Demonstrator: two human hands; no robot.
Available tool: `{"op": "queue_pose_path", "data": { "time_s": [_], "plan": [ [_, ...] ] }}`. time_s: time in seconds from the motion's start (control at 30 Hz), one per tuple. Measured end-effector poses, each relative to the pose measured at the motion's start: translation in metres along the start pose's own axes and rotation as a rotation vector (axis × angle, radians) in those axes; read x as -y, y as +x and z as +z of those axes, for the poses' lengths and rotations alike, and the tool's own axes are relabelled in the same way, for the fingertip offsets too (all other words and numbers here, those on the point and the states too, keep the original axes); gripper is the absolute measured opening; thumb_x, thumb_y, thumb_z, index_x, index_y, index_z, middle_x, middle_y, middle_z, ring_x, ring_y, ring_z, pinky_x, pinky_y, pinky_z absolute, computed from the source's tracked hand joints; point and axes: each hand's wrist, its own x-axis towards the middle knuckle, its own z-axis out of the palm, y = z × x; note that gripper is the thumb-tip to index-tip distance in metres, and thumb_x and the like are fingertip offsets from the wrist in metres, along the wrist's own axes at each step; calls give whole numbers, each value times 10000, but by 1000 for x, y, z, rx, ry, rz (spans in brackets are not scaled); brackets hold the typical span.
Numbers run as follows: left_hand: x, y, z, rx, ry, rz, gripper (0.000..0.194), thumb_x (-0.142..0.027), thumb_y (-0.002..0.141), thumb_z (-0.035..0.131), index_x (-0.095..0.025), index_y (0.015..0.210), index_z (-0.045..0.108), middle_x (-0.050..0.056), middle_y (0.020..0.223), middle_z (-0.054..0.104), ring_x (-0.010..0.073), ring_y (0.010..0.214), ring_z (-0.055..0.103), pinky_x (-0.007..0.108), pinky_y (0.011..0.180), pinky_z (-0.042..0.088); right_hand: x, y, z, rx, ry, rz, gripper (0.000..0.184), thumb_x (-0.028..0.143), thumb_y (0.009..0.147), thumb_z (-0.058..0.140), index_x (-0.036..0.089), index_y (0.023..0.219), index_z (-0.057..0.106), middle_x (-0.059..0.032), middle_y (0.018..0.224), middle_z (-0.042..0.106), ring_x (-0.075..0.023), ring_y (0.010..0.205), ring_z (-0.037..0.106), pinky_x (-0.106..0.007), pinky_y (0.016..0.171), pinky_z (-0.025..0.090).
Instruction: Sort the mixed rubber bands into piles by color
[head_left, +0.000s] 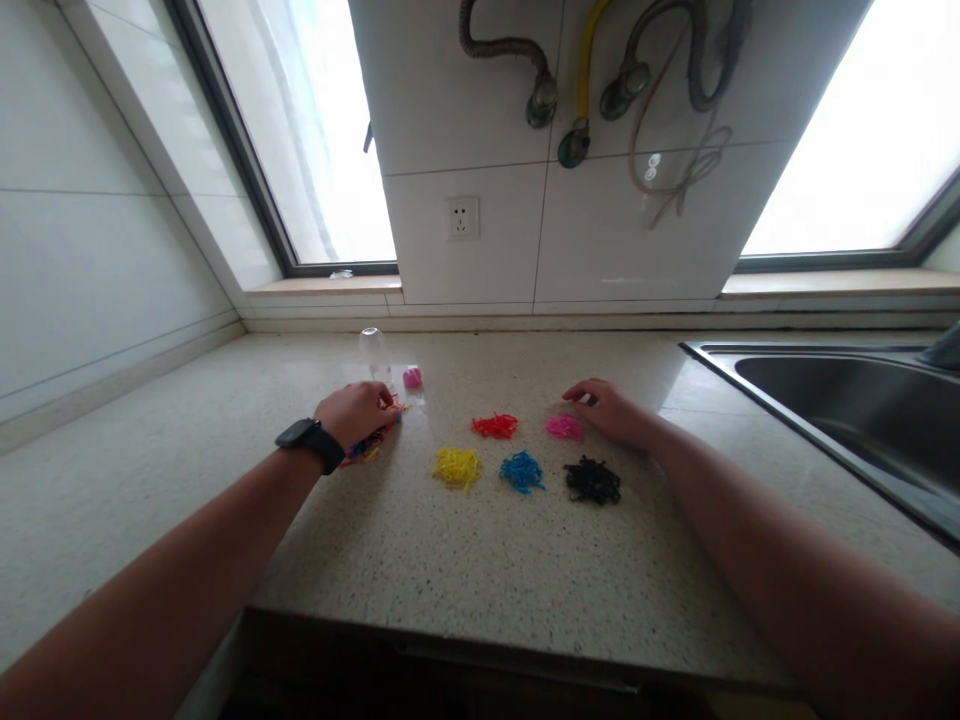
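Note:
My left hand [364,410], with a dark watch at its wrist, is bent over a mixed pile of coloured rubber bands [367,447]. Its fingers are pinched together on some of the bands and partly hide the pile. Just above the small pink pile [564,427] is my right hand [606,408], its thumb and forefinger slightly apart with nothing visible between them. Between the hands lie a red pile [495,426], a yellow pile [457,468] and a blue pile [523,471]. The black pile [592,480] lies nearer to me, below the right hand.
A clear bottle [371,352] stands behind my left hand, beside a pink cap [412,377]. To the right, a steel sink [709,358] is set into the speckled counter [480,580]. A tiled wall with a socket [462,218] and pipes is behind.

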Motion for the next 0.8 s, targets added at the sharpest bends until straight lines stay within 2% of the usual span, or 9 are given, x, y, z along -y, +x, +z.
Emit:
{"op": "queue_pose_path", "data": {
  "time_s": [0.17,0.4,0.6,0.8],
  "plan": [
    [-2,0,4,6,17,-27,401,-603,820,558,-277,953,749,80,932,739,261,841,675,320,669,446,2,0,-1,6,-6,24,270,179,831,569,180,1052,726,-104,1032,704,-207,856,636,-315,781,502],
    [-6,-1,6,-2,28,-53,347,-535,842,541,-279,934,757,78,900,740,246,798,676,308,637,440,5,-1,-3,22,-22,14,263,187,842,564,177,1050,724,-111,1051,700,-213,894,642,-314,800,504],
    [-5,-1,8,-15,22,-75,456,-629,858,502,-260,897,766,79,845,740,225,760,675,287,626,439,5,-2,-4,28,-26,-7,253,189,834,582,186,1041,728,-107,1035,701,-225,917,646,-328,824,504],
    [-4,-3,7,-45,17,-76,388,-551,868,502,-275,930,768,79,889,743,238,786,677,301,659,457,1,-1,-2,22,-23,-4,245,187,825,601,199,1031,733,-102,1020,704,-218,888,650,-324,806,507]
  ]
}}
